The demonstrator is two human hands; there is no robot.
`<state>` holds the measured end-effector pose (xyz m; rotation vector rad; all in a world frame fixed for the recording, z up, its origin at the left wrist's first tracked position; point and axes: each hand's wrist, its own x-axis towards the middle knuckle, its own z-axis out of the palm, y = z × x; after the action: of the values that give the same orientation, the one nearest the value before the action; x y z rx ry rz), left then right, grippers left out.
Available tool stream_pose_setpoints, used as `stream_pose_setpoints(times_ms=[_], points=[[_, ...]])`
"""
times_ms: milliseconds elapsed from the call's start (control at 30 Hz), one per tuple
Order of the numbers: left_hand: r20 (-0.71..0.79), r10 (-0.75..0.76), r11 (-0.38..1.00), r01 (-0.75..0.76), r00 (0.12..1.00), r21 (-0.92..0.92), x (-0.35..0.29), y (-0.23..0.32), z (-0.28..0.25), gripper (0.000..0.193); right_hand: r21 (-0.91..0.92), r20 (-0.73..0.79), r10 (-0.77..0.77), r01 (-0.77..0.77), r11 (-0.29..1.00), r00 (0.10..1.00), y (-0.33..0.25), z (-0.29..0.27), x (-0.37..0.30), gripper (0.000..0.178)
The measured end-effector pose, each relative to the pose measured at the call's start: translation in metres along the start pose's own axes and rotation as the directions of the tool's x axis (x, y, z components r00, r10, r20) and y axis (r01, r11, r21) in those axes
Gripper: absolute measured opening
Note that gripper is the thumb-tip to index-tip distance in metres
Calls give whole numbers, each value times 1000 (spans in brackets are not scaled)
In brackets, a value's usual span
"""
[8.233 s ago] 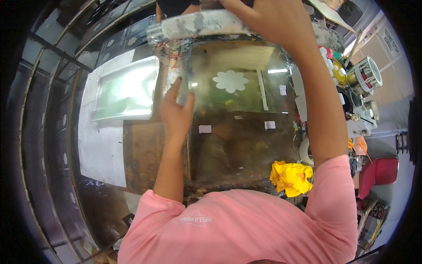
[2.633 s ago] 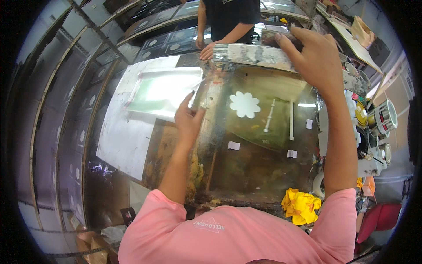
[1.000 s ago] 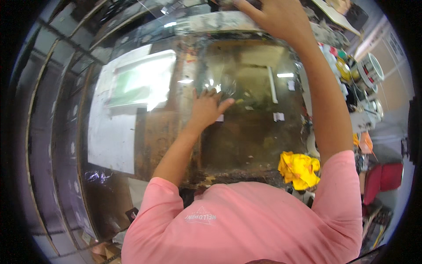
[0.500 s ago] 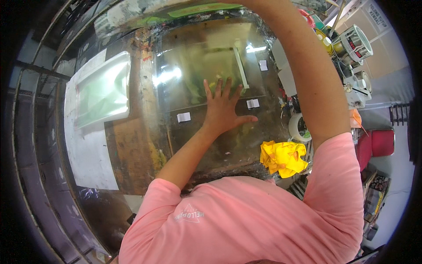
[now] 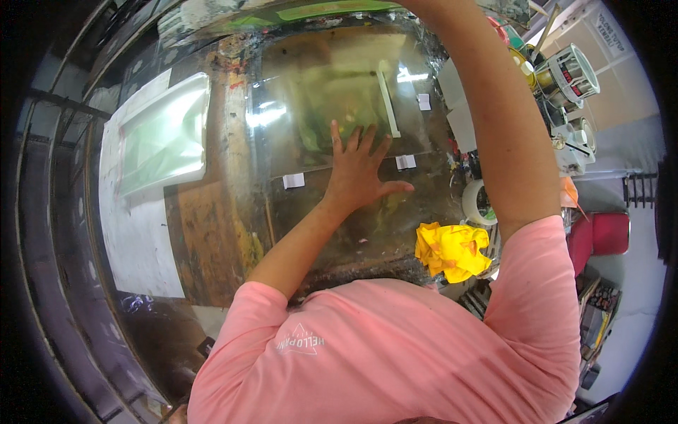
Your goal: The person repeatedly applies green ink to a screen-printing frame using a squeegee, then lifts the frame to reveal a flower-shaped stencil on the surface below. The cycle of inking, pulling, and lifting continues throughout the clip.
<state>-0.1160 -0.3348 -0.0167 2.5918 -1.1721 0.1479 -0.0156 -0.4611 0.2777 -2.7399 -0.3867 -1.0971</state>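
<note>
My left hand [image 5: 357,164] rests with its fingers spread over a glossy, see-through sheet [image 5: 325,212] on the dark worktable. Under the fingertips shows a yellowish-green rectangle [image 5: 311,92], with a narrow white strip [image 5: 388,106] along its right side. Small white tabs lie around the hand: one tab [image 5: 294,181] to the left, another tab [image 5: 406,162] by the thumb, and a third tab [image 5: 424,102] farther up. My right forearm [image 5: 487,78] stretches away to the top edge, where the hand passes out of the picture; what it touches is hidden.
A shallow pale-green framed panel [image 5: 166,134] lies on white paper [image 5: 141,247] at left. A crumpled yellow cloth [image 5: 452,252] sits at the near right edge, below a tape roll [image 5: 472,205]. Tins [image 5: 567,74] crowd the right side; a red chair [image 5: 609,233] stands beyond.
My right hand has slid out past the top edge, where a bit of it showed before. My left hand keeps its place; the whole view has shifted slightly.
</note>
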Motion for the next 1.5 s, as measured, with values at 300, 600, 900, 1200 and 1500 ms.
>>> stream_pose_setpoints(times_ms=[300,600,900,1200,1500], points=[[38,57,986,-50,998,-160,1,-11,-17,103,-33,-70,-62,60,998,996,-6,0,-9,61],[-26,13,995,-15,1000,-95,-13,-15,-47,105,22,-87,-36,38,999,996,-12,5,-31,48],[37,114,992,-113,993,-48,-16,-5,-3,107,-3,-17,0,0,1000,1000,-11,1,-30,49],[-269,-637,371,-18,723,-929,-30,-88,-152,96,63,-93,-130,136,989,987,-19,15,-76,49],[-71,-652,712,578,755,-400,-109,-81,-73,102,280,674,-80,-153,948,735,-18,55,-212,40]])
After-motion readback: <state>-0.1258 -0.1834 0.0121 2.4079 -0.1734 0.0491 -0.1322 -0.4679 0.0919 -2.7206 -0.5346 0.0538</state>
